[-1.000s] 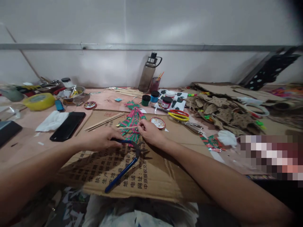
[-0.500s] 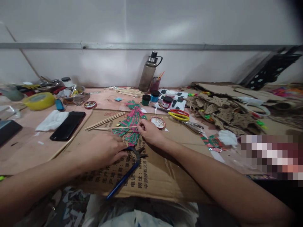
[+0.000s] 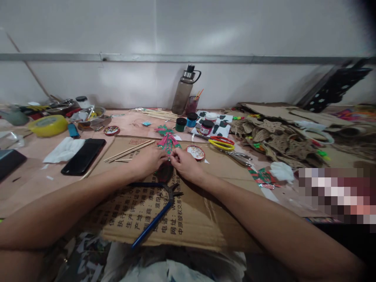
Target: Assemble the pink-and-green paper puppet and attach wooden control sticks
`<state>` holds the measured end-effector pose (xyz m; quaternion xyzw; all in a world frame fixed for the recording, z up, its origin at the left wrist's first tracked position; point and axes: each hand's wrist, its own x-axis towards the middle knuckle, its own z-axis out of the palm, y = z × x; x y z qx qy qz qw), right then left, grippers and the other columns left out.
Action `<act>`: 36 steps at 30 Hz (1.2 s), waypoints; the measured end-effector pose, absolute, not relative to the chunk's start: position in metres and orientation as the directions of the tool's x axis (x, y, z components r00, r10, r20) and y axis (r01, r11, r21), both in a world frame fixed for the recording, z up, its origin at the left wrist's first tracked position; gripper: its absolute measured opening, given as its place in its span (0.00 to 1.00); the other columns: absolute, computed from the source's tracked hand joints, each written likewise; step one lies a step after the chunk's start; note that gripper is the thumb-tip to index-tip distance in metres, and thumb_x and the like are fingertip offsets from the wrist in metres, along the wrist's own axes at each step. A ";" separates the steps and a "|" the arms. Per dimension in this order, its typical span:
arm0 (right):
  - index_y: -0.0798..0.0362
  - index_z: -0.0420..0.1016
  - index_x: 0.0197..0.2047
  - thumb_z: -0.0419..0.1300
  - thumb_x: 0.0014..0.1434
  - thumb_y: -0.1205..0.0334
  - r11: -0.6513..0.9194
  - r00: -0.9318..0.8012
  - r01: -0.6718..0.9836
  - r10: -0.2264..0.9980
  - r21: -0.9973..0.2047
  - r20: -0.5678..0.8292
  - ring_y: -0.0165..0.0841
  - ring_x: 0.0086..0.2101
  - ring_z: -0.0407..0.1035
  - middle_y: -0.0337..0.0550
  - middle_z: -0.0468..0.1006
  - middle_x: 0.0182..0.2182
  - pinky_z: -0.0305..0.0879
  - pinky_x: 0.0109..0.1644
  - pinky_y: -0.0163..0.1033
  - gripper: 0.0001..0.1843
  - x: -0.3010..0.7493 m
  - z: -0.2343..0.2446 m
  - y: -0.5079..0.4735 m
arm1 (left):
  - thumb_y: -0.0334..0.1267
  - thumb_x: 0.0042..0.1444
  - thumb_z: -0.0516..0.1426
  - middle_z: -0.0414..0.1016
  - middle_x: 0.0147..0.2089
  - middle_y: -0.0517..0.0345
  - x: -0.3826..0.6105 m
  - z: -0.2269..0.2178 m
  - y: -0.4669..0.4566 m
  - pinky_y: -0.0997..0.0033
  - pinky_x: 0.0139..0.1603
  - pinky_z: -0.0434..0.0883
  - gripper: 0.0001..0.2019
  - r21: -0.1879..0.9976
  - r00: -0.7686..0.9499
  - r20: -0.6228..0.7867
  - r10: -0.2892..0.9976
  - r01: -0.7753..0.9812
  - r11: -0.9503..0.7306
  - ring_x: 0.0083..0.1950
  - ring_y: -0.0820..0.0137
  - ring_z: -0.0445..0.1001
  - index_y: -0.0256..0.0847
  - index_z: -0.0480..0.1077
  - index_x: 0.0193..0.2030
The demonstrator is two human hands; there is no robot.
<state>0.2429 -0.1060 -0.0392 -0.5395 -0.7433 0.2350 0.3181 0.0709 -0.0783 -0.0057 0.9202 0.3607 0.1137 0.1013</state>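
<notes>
Both my hands meet over a red and green paper ornament (image 3: 166,144) lying on a flat cardboard sheet (image 3: 188,219). My left hand (image 3: 149,159) has its fingers closed on the ornament's left side. My right hand (image 3: 185,163) pinches it from the right. Blue-handled pliers (image 3: 157,211) lie free on the cardboard just below my hands, jaws pointing right. A small round dish of beads (image 3: 196,152) sits right beside my right hand. Some wooden skewers (image 3: 129,151) lie to the left of my left hand.
A black phone (image 3: 84,156) and white tissue (image 3: 63,150) lie at left, yellow tape (image 3: 48,125) beyond. Paint jars (image 3: 192,120), a water bottle (image 3: 183,91) and red and yellow scissors (image 3: 221,143) stand behind. Cardboard cut-outs (image 3: 279,139) pile at right.
My left hand let go of the blue pliers and moved up to the ornament beside my right hand. The pliers now lie on the cardboard. My right hand stayed put.
</notes>
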 end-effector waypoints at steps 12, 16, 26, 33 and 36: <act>0.51 0.62 0.35 0.49 0.61 0.59 0.423 -0.183 0.580 0.901 -0.696 0.394 0.31 0.28 0.60 0.39 0.68 0.29 0.56 0.34 0.37 0.06 0.248 -0.024 -0.114 | 0.35 0.64 0.51 0.80 0.47 0.52 0.072 -0.001 -0.087 0.66 0.51 0.70 0.14 0.419 0.648 0.287 0.706 0.578 -0.701 0.48 0.64 0.76 0.41 0.76 0.48; 0.51 0.63 0.37 0.50 0.62 0.59 0.453 -0.203 0.591 0.884 -0.668 0.420 0.32 0.30 0.62 0.41 0.70 0.31 0.57 0.35 0.37 0.06 0.249 -0.021 -0.117 | 0.36 0.64 0.51 0.80 0.46 0.52 0.071 -0.002 -0.091 0.67 0.50 0.70 0.13 0.433 0.636 0.331 0.698 0.554 -0.711 0.47 0.65 0.76 0.40 0.77 0.46; 0.52 0.63 0.39 0.51 0.62 0.62 0.502 -0.227 0.526 0.861 -0.687 0.456 0.32 0.32 0.64 0.43 0.71 0.34 0.59 0.36 0.37 0.03 0.246 -0.017 -0.124 | 0.35 0.64 0.51 0.80 0.47 0.52 0.066 0.000 -0.093 0.67 0.49 0.70 0.13 0.525 0.638 0.363 0.679 0.462 -0.714 0.46 0.66 0.76 0.39 0.76 0.48; 0.52 0.63 0.35 0.51 0.62 0.63 0.551 -0.246 0.557 0.824 -0.621 0.510 0.30 0.28 0.61 0.40 0.69 0.30 0.56 0.33 0.36 0.04 0.247 -0.016 -0.123 | 0.34 0.64 0.51 0.80 0.47 0.53 0.064 -0.007 -0.092 0.68 0.51 0.70 0.13 0.536 0.647 0.398 0.650 0.412 -0.737 0.46 0.67 0.76 0.39 0.76 0.47; 0.52 0.63 0.34 0.51 0.61 0.64 0.560 -0.246 0.566 0.815 -0.605 0.525 0.30 0.27 0.60 0.39 0.68 0.29 0.55 0.32 0.36 0.03 0.247 -0.018 -0.122 | 0.34 0.63 0.51 0.80 0.46 0.54 0.064 -0.008 -0.092 0.69 0.50 0.70 0.12 0.538 0.647 0.389 0.656 0.418 -0.732 0.45 0.67 0.76 0.39 0.76 0.45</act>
